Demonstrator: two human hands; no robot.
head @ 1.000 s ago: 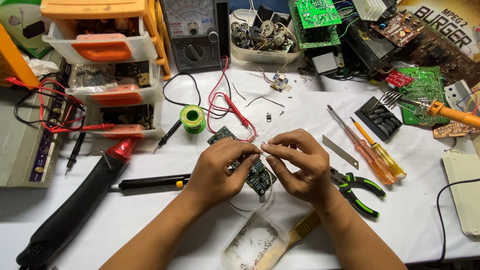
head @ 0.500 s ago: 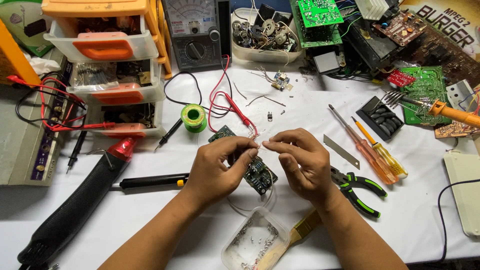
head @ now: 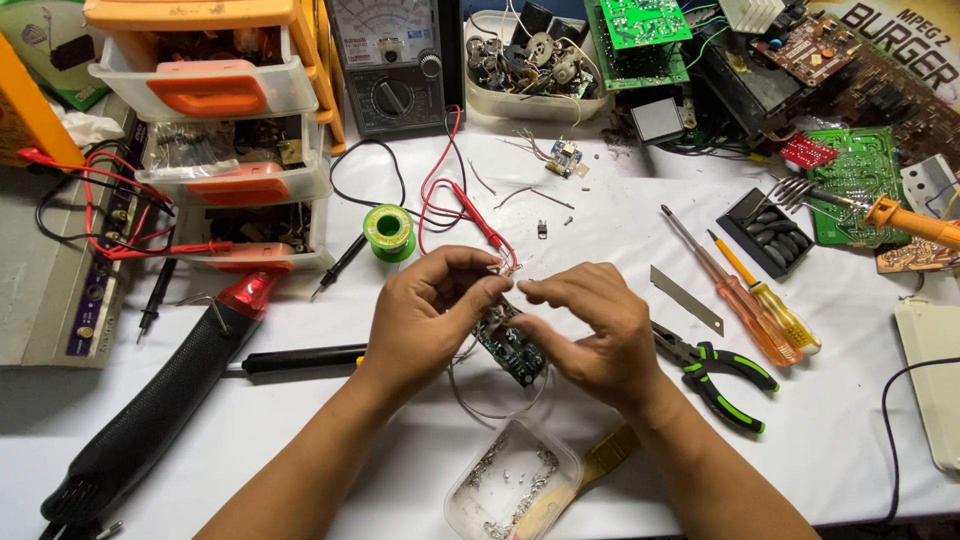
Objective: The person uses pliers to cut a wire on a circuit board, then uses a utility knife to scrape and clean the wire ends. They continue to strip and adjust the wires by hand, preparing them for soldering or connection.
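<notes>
Two hands: met over the table's middle, fingertips nearly touching above a small board.
Left hand (head: 425,315): thumb and forefinger pinched shut near the fingertip gap; what they held was too small to tell, perhaps a thin lead or wire.
Right hand (head: 590,330): fingers curled and pinched toward the left; thumb tucked under. Its hold was also too fine to make out.
Board (head: 510,345): small, dark green, lay just below and between both hands, partly covered by the right fingers; its long axis ran diagonally, from upper left down to lower right.
Key relation: board sat directly under the pinch point, about equally near both hands, the right hand overlapping it more.
Wire loop (head: 495,405): thin, curved below the board toward the person.
Dish (head: 510,485): clear, with metal scraps, nearest the person, between the forearms.
Pliers (head: 715,370): green-handled, just right of the right hand.
Solder spool (head: 388,230): green, beyond the left hand.
Red lead (head: 470,215): ran down toward the pinch point.
Screwdrivers (head: 745,300): two, lay right, well apart from the hands.
</notes>
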